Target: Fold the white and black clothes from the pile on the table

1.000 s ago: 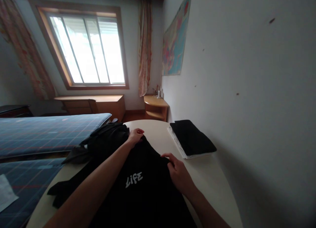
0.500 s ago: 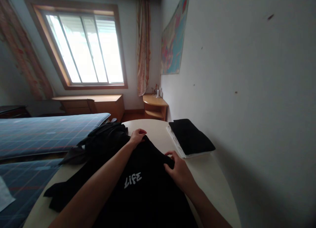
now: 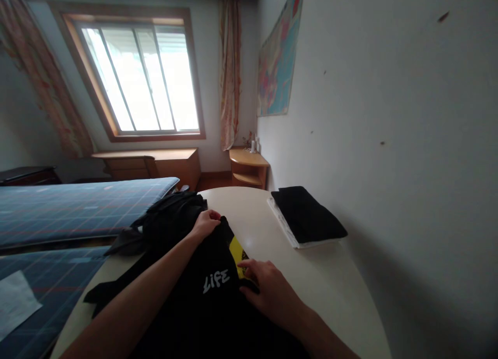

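A black shirt (image 3: 194, 307) with white lettering lies over the near part of the round table. My left hand (image 3: 207, 224) pinches its far edge. At the shirt's right side my right hand (image 3: 264, 281) has thumb and fingers closed about the edge, beside a yellow printed patch (image 3: 236, 251) that shows where the cloth is folded over. A heap of dark clothes (image 3: 167, 216) rests just beyond my left forearm, and I cannot tell where it parts from the shirt.
A folded black garment (image 3: 309, 213) sits on something white on the right of the round table (image 3: 327, 281). To the left are mattresses with blue plaid covers (image 3: 78, 206) and a white sheet (image 3: 17, 302). The wall (image 3: 420, 156) stands close on the right.
The shirt's right edge has been brought leftward and nearer by my right hand, and the yellow patch has come into view. My left hand has shifted slightly left and nearer, still pinching.
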### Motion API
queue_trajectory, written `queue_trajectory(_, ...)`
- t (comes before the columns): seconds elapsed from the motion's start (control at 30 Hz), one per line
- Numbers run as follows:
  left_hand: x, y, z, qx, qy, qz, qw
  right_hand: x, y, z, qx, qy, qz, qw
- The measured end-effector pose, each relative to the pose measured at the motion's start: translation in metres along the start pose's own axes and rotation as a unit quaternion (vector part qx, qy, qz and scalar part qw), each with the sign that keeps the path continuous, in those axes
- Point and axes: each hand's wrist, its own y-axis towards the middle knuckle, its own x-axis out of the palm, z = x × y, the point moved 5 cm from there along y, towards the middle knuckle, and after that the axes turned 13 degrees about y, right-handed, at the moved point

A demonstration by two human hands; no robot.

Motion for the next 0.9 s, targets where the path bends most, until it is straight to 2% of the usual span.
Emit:
queue_trajectory(0.1, -0.007, -0.011, -0.003, 0.042, 0.067, 0.027, 0.996, 0.01, -0.001, -0.002, -0.015, -0.02, -0.053, 0.998)
queue_trajectory(0.23, -0.011, -0.04, 0.007, 0.112, 0.152, 0.068, 0.98, 0.016, -0.003, -0.008, -0.041, -0.028, -0.121, 0.991)
queue_trajectory(0.37, -0.01, -0.075, 0.012, 0.153, 0.213, 0.095, 0.96, 0.013, -0.001, -0.008, -0.071, -0.008, -0.095, 0.993)
queue_trajectory(0.47, -0.02, -0.092, 0.006, 0.177, 0.31, 0.133, 0.925, 0.017, 0.002, -0.007, -0.111, -0.01, -0.084, 0.99)
queue_trajectory(0.53, -0.035, -0.097, -0.002, 0.171, 0.375, 0.167, 0.895, 0.024, 0.002, -0.006, -0.125, -0.027, -0.109, 0.986)
queue_trajectory(0.63, -0.061, -0.098, -0.018, 0.132, 0.42, 0.191, 0.877, 0.032, 0.002, -0.006, -0.127, -0.053, -0.146, 0.98)
queue_trajectory(0.73, -0.077, -0.099, -0.034, 0.108, 0.431, 0.177, 0.878, 0.035, 0.003, -0.007, -0.133, -0.064, -0.152, 0.977)
queue_trajectory(0.9, -0.08, -0.104, -0.051, 0.104, 0.43, 0.122, 0.888, 0.039, 0.005, -0.001, -0.098, -0.095, -0.167, 0.976)
